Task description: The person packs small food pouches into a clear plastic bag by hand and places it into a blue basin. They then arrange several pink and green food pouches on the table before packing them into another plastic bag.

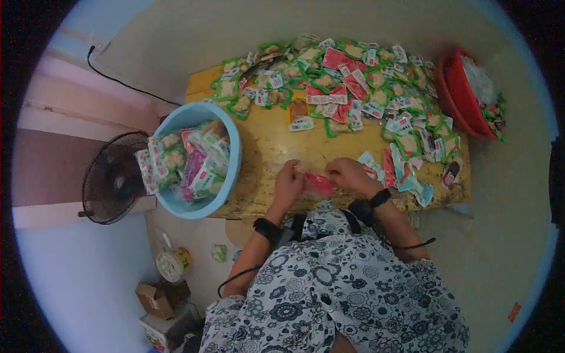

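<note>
A small pinkish-red plastic packet (321,185) is stretched between my hands at the near edge of the table, and it is partly blurred. My left hand (289,182) pinches its left end with closed fingers. On the other side, my right hand (353,175) grips the upper right end, fingers bent inward. Just right of that hand lie blue-and-white packets (419,187) and a red packet (389,167). Farther back spreads a heap of green-edged food packets (326,81), with red packets (326,95) among them.
A light blue basin (235,141) full of packets stands at the table's left side. Red baskets (450,97) are at the back right. A black fan (115,176) stands left of the basin. A dark small object (451,174) lies near the right edge of the wooden table (265,156).
</note>
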`<state>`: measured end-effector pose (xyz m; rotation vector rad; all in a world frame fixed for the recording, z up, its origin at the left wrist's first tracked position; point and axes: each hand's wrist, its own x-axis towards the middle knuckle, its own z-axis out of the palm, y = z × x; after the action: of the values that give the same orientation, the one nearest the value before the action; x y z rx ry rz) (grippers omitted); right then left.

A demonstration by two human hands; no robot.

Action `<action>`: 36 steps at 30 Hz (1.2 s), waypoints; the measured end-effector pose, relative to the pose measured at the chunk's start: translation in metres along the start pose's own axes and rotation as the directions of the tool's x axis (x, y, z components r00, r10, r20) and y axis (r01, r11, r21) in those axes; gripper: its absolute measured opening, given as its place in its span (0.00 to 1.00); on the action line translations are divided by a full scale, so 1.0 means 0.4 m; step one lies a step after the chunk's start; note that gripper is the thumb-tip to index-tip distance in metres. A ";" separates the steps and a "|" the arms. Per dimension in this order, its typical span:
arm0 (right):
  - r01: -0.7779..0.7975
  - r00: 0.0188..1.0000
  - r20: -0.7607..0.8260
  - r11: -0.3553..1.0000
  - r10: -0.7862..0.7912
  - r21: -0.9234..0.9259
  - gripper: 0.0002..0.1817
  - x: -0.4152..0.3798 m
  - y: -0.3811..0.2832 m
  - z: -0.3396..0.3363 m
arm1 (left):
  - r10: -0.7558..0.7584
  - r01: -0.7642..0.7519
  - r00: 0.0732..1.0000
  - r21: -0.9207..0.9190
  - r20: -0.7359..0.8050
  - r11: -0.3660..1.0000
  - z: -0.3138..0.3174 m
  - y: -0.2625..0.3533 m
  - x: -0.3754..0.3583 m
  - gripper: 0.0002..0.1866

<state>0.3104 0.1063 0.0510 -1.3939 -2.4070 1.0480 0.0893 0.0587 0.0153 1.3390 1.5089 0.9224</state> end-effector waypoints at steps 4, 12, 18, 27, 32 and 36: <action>0.029 0.999 0.039 0.997 -0.026 -0.070 0.10 -0.007 -0.010 -0.004 | -0.077 0.077 0.997 0.004 0.006 0.997 -0.023 -0.011 -0.007 0.16; -0.063 0.994 0.105 0.955 0.033 0.290 0.12 0.084 0.014 0.107 | -0.055 0.110 0.985 -0.348 0.164 0.931 0.047 -0.003 -0.003 0.17; -0.021 0.996 -0.063 0.874 0.059 0.486 0.16 0.046 0.116 0.196 | -0.242 0.293 0.956 -0.448 0.168 0.845 -0.006 0.008 -0.023 0.16; -0.304 0.952 0.182 0.669 0.247 0.679 0.09 0.032 0.051 0.185 | -0.223 0.308 0.941 -0.372 0.256 0.876 0.035 -0.022 -0.019 0.16; 0.042 0.978 -0.160 0.626 0.134 0.779 0.09 0.046 0.092 0.245 | -0.101 0.274 0.928 -0.470 0.360 0.839 0.037 -0.008 -0.014 0.18; -0.119 0.984 0.058 0.381 0.168 0.917 0.09 0.004 0.023 0.144 | -0.046 0.264 0.919 -0.525 0.392 0.809 0.013 0.055 -0.020 0.17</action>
<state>0.2889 0.0824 0.0022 -1.1052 -1.1462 1.9288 0.1017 0.0539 0.0354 0.8616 0.9300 0.8676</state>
